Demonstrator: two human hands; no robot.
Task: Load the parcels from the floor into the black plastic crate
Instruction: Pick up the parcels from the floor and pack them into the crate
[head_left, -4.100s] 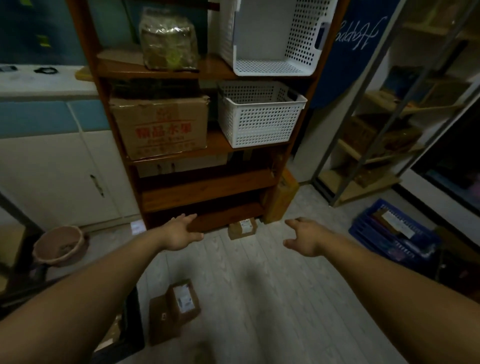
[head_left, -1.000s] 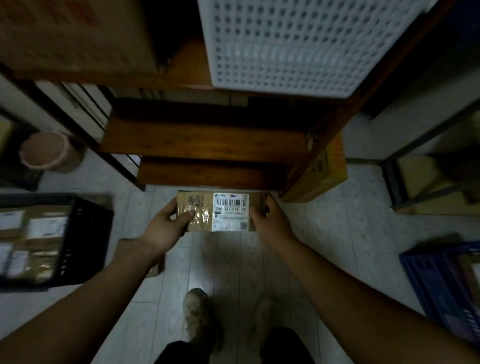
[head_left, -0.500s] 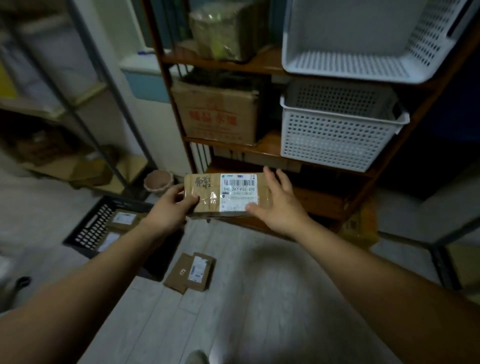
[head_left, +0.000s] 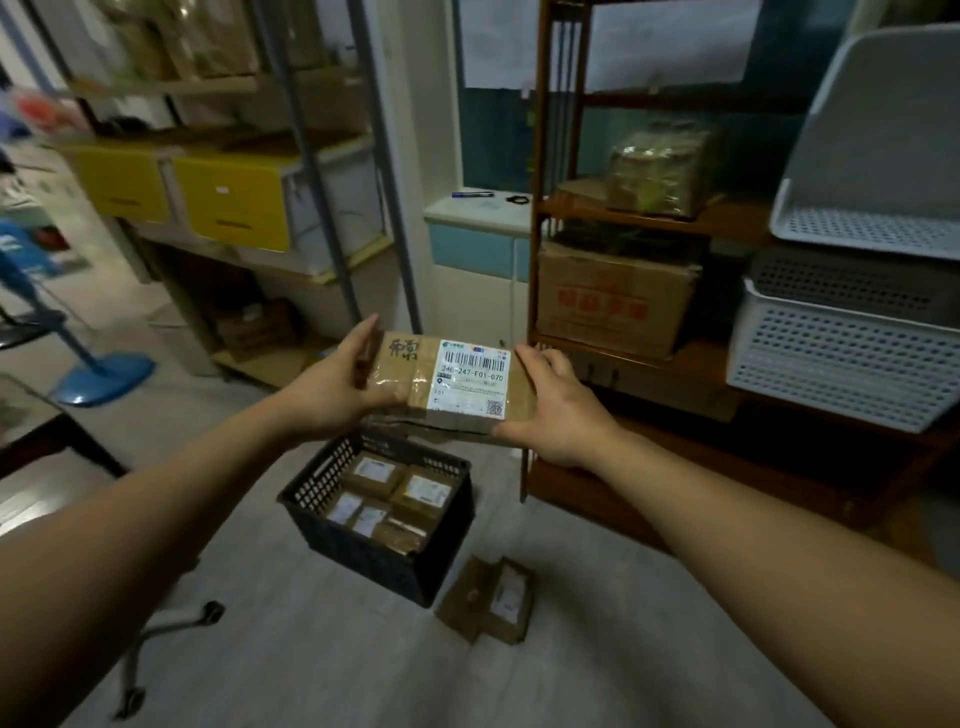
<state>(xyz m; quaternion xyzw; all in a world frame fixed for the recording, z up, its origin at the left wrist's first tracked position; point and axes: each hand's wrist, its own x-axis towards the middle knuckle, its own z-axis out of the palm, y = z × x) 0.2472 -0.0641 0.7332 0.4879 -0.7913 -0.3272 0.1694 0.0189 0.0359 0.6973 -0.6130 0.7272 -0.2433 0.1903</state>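
Held parcel (head_left: 447, 384): brown cardboard box with a white barcode label on top, held level in the air above the crate, between both hands.
Left hand (head_left: 337, 384): grips the parcel's left end, thumb across the taped top.
Right hand (head_left: 558, 410): clasps the right end, fingers curled round its far corner.
Black plastic crate (head_left: 363, 561): stands open on the floor (head_left: 311, 649); several labelled parcels (head_left: 410, 493) lie inside.
Floor parcels (head_left: 491, 600): flat brown boxes touching each other, just beside the crate's near right corner.
Wooden shelf (head_left: 535, 260): to the right, carrying a white basket (head_left: 841, 358).
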